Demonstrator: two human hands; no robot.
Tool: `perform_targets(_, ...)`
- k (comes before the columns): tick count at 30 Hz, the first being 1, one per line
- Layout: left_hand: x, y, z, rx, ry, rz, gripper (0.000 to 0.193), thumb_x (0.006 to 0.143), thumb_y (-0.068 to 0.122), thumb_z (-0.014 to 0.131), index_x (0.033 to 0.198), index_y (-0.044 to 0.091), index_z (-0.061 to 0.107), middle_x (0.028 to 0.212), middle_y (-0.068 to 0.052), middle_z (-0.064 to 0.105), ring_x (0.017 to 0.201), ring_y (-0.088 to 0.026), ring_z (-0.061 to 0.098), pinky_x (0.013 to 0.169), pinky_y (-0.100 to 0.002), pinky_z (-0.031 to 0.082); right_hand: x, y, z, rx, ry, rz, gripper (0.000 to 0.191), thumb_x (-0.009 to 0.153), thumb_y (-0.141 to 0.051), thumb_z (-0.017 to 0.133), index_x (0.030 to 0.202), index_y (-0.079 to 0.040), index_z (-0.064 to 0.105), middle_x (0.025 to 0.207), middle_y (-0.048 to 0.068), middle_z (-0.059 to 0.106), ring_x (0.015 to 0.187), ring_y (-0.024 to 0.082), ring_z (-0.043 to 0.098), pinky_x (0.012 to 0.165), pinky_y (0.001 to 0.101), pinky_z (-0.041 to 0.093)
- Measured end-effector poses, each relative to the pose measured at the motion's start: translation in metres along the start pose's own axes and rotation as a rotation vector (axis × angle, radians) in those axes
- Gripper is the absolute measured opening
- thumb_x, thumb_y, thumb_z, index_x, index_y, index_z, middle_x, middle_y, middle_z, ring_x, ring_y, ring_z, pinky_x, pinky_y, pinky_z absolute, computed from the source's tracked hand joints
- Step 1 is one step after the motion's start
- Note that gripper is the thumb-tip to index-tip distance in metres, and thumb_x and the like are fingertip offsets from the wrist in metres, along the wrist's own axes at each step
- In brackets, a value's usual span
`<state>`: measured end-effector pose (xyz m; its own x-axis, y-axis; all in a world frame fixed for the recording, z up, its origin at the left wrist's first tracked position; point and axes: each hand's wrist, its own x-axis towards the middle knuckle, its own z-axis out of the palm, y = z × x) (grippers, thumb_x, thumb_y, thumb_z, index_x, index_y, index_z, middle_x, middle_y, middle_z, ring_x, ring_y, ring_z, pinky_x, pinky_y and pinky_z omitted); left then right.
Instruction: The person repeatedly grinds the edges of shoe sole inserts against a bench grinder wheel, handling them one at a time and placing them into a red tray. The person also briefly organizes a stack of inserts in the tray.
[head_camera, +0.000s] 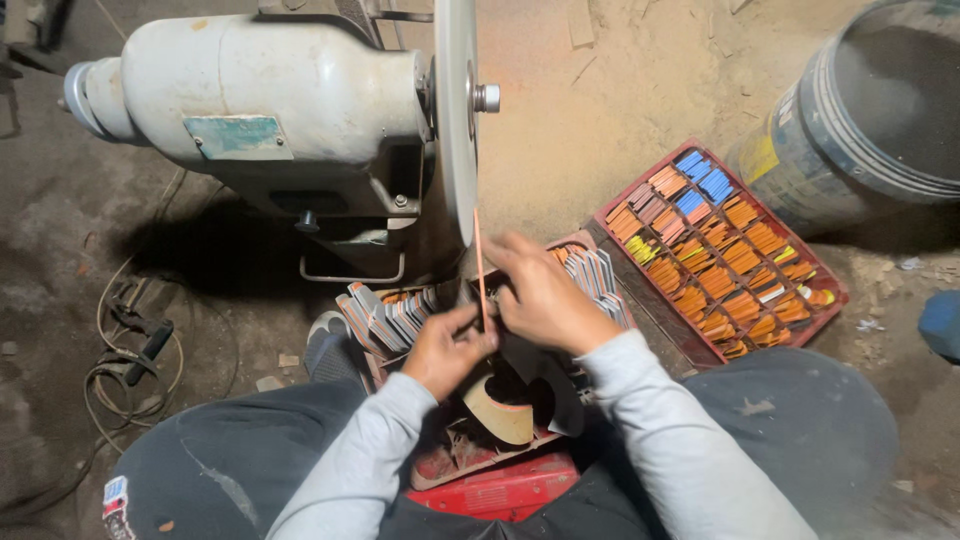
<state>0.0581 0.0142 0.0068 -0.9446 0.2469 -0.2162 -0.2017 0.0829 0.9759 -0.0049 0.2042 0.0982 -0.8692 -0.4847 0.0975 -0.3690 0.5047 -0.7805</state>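
Down on the dusty floor (620, 130), a person is sitting with knees apart, facing a grey motor (260, 90) that is carrying a thin upright disc (456, 110). Both hands are meeting just below the disc's lower edge. The left hand (448, 350) is closing its fingers around the lower part of a thin orange stick (480, 270); the right hand (545, 295) is pinching the same stick a little higher, fingers curled over it. The stick is standing nearly upright, its top end lying against or just beside the disc face; contact cannot be told for sure.

Under the hands, a red tray (500, 490) is sitting between the legs, holding rows of flat grey and orange pieces (390, 318) stacked on edge, plus a tan curved piece (500, 415). To the right, touching or just beside it, a second red crate (720, 250) is lying on the floor, filled with bundles of orange, blue and yellow sticks. A large dark bucket (870, 110) is standing near the crate's far corner. Loose cables (130, 360) are coiling on the floor at left, well apart from the hands.
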Motion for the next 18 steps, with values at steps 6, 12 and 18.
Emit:
perform_targets(6, -0.027, 0.036, 0.028, 0.516, 0.116, 0.040, 0.039, 0.073, 0.022, 0.088, 0.101, 0.002, 0.069, 0.075, -0.009, 0.070, 0.060, -0.018, 0.069, 0.061, -0.033, 0.057, -0.026, 0.006, -0.022, 0.207, -0.256, -0.030, 0.077, 0.080, -0.013, 0.070, 0.146, 0.008, 0.036, 0.137, 0.032, 0.055, 0.128, 0.041, 0.054, 0.104, 0.0432, 0.042)
perform_targets(12, -0.034, 0.066, 0.031, 0.647, 0.052, 0.237, 0.047, 0.073, 0.034, 0.092, 0.099, 0.004, 0.068, 0.084, -0.012, 0.067, 0.073, -0.028, 0.066, 0.069, -0.039, 0.054, -0.028, 0.001, -0.038, -0.027, -0.220, 0.184, 0.068, 0.079, -0.013, 0.070, 0.143, 0.001, 0.051, 0.106, 0.025, 0.072, 0.098, 0.037, 0.072, 0.085, 0.0400, 0.056)
perform_targets(18, -0.024, 0.065, 0.010, 0.964, 0.233, 0.506, 0.100, 0.058, 0.040, 0.088, 0.141, -0.002, 0.053, 0.116, -0.028, 0.058, 0.104, -0.047, 0.060, 0.088, -0.048, 0.052, -0.011, -0.003, -0.062, 0.054, -0.155, 0.321, 0.036, 0.083, -0.016, 0.070, 0.115, 0.001, 0.072, 0.085, 0.017, 0.075, 0.076, 0.022, 0.072, 0.070, 0.0339, 0.057)
